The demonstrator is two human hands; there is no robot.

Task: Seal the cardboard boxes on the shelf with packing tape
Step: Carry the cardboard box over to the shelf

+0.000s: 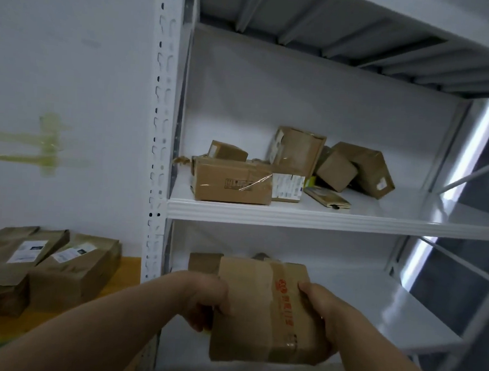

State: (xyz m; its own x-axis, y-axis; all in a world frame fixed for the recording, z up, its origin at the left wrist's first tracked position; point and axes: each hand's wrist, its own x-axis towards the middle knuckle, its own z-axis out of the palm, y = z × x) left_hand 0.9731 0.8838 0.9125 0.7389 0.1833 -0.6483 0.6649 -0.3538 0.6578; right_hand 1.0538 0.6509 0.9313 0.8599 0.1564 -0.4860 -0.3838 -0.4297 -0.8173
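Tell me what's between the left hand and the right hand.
In the head view, a taped cardboard box fills the gap: the left hand grips its left edge and the right hand its right edge.

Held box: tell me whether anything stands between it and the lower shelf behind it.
Yes: another cardboard box sits on the lower shelf just behind the held box, toward the left. The shelf's right part shows nothing in the way. The left hand and right hand grip the held box's sides.
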